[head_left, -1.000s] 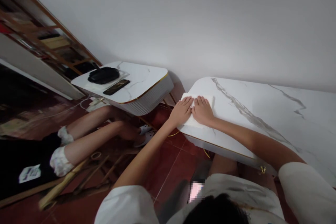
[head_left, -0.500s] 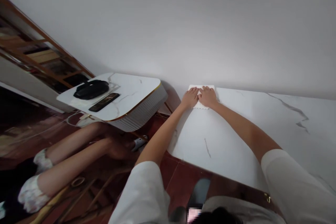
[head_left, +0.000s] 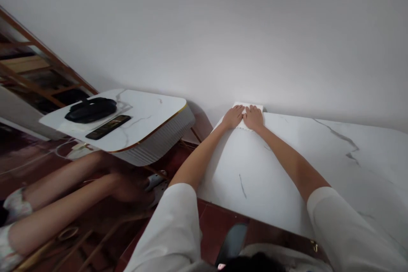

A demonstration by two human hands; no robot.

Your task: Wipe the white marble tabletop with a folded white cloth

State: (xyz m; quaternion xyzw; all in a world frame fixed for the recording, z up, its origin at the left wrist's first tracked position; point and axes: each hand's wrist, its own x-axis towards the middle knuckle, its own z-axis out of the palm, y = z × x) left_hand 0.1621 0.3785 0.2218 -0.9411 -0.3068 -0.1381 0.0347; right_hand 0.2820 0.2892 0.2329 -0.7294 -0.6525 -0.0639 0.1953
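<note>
My left hand (head_left: 233, 117) and my right hand (head_left: 254, 118) lie side by side on a folded white cloth (head_left: 244, 126) with a scalloped near edge. Both palms face down, and the fingers are stretched out flat, pointing towards the wall. The thumbs are close together over the middle of the cloth. Beneath it is the far left corner of a white marble-patterned table (head_left: 274, 178); the cloth reaches up to its wall-side edge. Both arms are extended well forward.
On the left stands a smaller marble-topped table (head_left: 149, 114) bearing a black headset-like object (head_left: 91, 109) and a phone (head_left: 108, 127). Another person's legs (head_left: 70, 191) show below it. A pale wall (head_left: 223, 29) rises behind both tables.
The view has swung slightly right, so the small table sits further left. Both hands and the cloth have slid a little right and towards the wall over the tabletop.
</note>
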